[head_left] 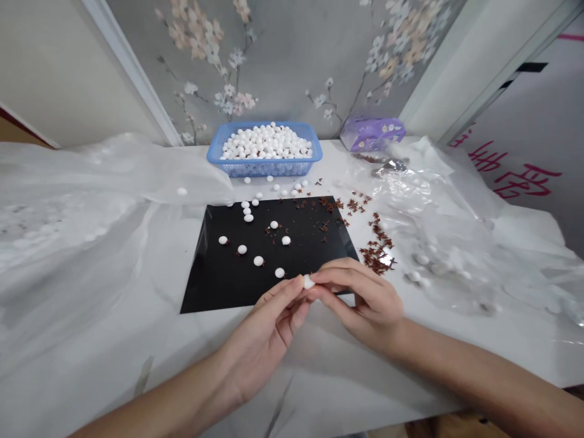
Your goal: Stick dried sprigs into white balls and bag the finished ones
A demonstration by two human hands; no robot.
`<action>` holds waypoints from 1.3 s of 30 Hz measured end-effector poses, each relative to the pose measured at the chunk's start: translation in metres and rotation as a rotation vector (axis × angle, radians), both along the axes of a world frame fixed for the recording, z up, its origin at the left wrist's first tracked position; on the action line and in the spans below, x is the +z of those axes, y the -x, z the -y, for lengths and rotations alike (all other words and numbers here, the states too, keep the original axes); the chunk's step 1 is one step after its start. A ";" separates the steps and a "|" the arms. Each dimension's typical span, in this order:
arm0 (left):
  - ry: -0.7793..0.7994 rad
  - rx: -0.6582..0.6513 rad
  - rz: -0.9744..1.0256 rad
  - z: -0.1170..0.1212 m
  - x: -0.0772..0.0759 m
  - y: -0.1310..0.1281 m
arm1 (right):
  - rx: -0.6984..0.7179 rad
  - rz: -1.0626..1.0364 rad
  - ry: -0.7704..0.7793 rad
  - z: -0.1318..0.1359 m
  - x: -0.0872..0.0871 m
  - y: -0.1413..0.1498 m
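While a small white ball (309, 281) is pinched between both hands, it is kept just over the near edge of a black sheet (219, 281). The left hand (269, 328) is closed on the ball from the left side, and the right hand (365, 298) is curled on it from the right side, so both hands are grasping it and neither is released. Several similar white balls (258, 260) are seen on the black sheet, directly beyond the hands, and more are scattered farther on. Well beyond the hands, a blue plastic basket (264, 169) is placed, and it is filled with many white balls. Reddish-brown dried sprigs (376, 252) are scattered just beyond the right hand, beside the sheet. To the right of that hand, a clear plastic film (456, 243) is spread on the tabletop (114, 340). A purple packet (371, 134) is seen far beyond the right hand, against floral wallpaper (283, 61).
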State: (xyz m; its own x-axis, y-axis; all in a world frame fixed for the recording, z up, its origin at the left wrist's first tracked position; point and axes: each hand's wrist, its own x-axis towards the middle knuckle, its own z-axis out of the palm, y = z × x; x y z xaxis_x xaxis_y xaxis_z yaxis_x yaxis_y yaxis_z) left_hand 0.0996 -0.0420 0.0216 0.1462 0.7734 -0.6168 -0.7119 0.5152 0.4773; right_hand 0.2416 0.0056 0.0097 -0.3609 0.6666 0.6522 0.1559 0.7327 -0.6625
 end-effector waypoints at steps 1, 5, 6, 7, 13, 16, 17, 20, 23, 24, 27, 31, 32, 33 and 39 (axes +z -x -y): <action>-0.004 -0.001 -0.006 0.000 0.000 0.000 | 0.005 0.000 0.026 0.000 -0.001 0.000; -0.022 -0.010 -0.072 -0.002 0.006 0.002 | 0.011 -0.015 0.040 0.002 0.001 0.000; -0.032 -0.019 -0.087 -0.003 0.008 0.002 | 0.011 -0.025 0.022 0.003 0.002 0.000; -0.047 -0.033 -0.099 -0.003 0.011 0.002 | 0.011 -0.031 -0.003 0.003 0.004 -0.001; -0.174 -0.201 -0.252 -0.010 0.019 0.007 | -0.032 0.028 -0.203 0.001 0.014 -0.008; -0.321 -0.333 -0.557 -0.028 0.019 0.025 | -0.121 0.044 -0.233 -0.002 0.012 -0.011; -0.393 -0.356 -0.725 -0.037 0.019 0.036 | -0.156 0.033 -0.226 -0.003 0.010 -0.012; -0.573 -0.339 -1.297 -0.064 0.024 0.077 | -0.224 -0.007 -0.198 -0.007 0.004 -0.012; -0.742 -0.566 -1.697 -0.083 0.030 0.119 | -0.236 -0.015 -0.178 -0.010 0.000 -0.012; -0.754 -0.639 -1.789 -0.087 0.032 0.130 | -0.240 -0.017 -0.177 -0.011 -0.001 -0.012; -0.719 -0.759 -2.039 -0.092 0.033 0.153 | -0.250 -0.017 -0.184 -0.013 -0.004 -0.012; -0.691 -0.809 -2.204 -0.089 0.029 0.164 | -0.243 -0.004 -0.194 -0.013 -0.005 -0.013; -0.706 -0.805 -2.228 -0.088 0.028 0.165 | -0.238 0.000 -0.191 -0.013 -0.005 -0.013; -0.715 -0.774 -2.264 -0.087 0.027 0.165 | -0.233 0.005 -0.189 -0.013 -0.005 -0.013; -0.558 -0.454 -2.484 -0.096 0.021 0.174 | -0.222 0.035 -0.183 -0.015 -0.007 -0.013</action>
State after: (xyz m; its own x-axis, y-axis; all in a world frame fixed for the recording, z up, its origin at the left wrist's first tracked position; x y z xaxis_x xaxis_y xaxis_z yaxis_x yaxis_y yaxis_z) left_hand -0.0747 0.0541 0.0431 -0.0125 0.9679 0.2511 0.9971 0.0310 -0.0698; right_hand 0.2546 0.0209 0.0030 -0.2432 0.6039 0.7590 0.3463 0.7850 -0.5136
